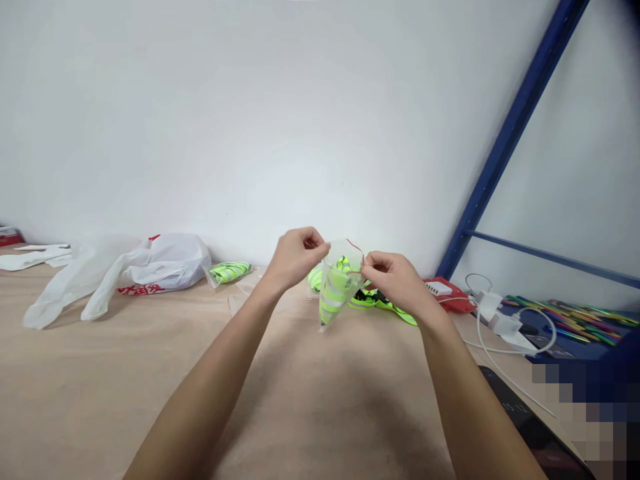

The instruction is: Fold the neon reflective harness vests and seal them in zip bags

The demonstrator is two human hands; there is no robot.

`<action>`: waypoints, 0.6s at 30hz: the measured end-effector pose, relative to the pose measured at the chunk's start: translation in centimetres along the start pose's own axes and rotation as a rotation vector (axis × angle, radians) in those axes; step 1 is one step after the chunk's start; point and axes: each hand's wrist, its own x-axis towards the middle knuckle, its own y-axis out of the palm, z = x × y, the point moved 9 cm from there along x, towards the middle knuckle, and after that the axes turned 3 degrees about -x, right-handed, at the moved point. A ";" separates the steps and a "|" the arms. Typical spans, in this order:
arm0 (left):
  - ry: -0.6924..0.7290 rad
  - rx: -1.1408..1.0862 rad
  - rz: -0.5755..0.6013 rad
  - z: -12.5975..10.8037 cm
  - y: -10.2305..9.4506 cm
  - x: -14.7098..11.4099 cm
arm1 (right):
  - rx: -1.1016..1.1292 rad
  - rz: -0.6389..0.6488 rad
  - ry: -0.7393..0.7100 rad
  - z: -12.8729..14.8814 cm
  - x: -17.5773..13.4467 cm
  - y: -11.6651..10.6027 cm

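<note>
Counter (280, 413) spreading wide before the bag (345, 285), wall (310, 133) behind it, post (515, 120) to its right, left hand (299, 253) and right hand (393, 273) pinching its rim, green cloth (332, 301) inside

Tan, flat tabletop (100, 393), kinda cluttered: crumpled white plastic bag with red print (175, 260) near the back edge, clear-wrapped neon-green bundle (230, 271) beside it, black rectangular phone (527, 420) by the right edge.
</note>
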 end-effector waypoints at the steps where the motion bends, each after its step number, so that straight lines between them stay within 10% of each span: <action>1: 0.014 0.044 -0.039 -0.1 -0.5 0.0 | -0.095 -0.074 -0.052 0.3 0.0 -0.8; 8: 0.041 0.086 0.042 -0.7 0.9 -0.4 | -0.329 -0.099 -0.539 5.1 -1.8 0.4; 18: 0.016 0.202 0.220 -1.2 3.1 -1.6 | -0.399 0.509 -0.117 2.0 -2.8 3.7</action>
